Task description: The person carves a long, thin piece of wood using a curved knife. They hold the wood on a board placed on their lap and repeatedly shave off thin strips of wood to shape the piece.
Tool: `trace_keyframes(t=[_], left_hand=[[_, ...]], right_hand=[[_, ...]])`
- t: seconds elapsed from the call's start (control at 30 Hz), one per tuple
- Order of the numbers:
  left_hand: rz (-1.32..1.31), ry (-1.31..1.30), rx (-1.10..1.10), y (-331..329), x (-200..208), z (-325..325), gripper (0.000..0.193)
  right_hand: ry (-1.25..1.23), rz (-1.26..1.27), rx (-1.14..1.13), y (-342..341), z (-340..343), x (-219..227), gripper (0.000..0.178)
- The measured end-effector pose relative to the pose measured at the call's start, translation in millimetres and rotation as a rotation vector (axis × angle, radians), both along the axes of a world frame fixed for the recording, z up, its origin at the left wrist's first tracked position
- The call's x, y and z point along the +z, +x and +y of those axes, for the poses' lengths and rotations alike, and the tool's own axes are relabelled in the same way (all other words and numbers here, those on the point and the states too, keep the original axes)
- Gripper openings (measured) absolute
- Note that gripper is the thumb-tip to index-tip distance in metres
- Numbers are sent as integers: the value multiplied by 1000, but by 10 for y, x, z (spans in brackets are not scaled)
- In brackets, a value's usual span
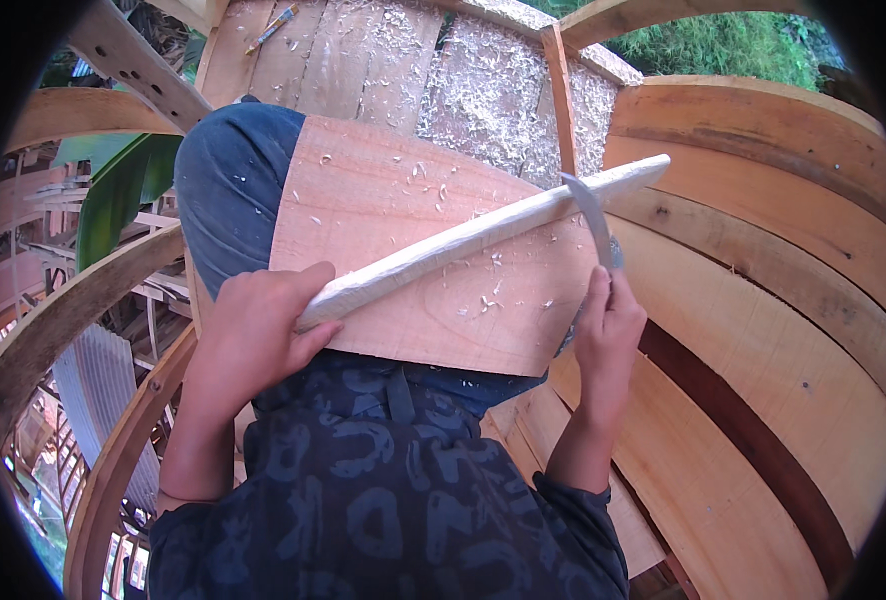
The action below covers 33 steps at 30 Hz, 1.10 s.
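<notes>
A long pale strip of wood (pixel 463 240) lies slanting across a flat wooden board (pixel 383 190) on my lap. My left hand (pixel 273 320) grips its near left end, thumb and fingers wrapped around it. My right hand (pixel 608 320) is closed round the handle of a knife with a curved blade (pixel 591 215). The blade is at the strip's far right part; whether its edge touches the wood I cannot tell. Several small curled shavings (pixel 488 303) are scattered on the board.
Plank flooring (pixel 363 60) ahead is strewn with shavings, and a brush (pixel 271 28) lies at its far left. Wooden slats (pixel 763 260) rise along my right side. Curved rails (pixel 83 290) stand to my left, with a green leaf (pixel 113 200) beyond.
</notes>
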<state>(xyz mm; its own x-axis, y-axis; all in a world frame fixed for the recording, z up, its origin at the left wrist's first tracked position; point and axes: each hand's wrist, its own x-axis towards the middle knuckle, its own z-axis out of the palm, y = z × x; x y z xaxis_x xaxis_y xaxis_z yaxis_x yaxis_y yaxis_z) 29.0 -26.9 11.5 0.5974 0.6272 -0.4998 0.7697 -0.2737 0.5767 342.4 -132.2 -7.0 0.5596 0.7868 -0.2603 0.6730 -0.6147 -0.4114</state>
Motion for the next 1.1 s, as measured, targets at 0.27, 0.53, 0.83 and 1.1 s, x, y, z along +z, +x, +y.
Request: trace_keyframes(t=[0.27,0.53,0.83,1.1], left_hand=[[-24,31,21,-35,-7,-16,32],[-31,27,61,16,-37,-50,32],[-66,36,75,-1,-47,-71,33],[-66,49,91,42,-14,-114,32]], right_hand=[[63,-7,280,-577,56,-95,27],[1,-42,34,-151,50,152,29],[25,28,267,-681,-45,-5,26],[117,-128,-98,-1,-171,31,33]])
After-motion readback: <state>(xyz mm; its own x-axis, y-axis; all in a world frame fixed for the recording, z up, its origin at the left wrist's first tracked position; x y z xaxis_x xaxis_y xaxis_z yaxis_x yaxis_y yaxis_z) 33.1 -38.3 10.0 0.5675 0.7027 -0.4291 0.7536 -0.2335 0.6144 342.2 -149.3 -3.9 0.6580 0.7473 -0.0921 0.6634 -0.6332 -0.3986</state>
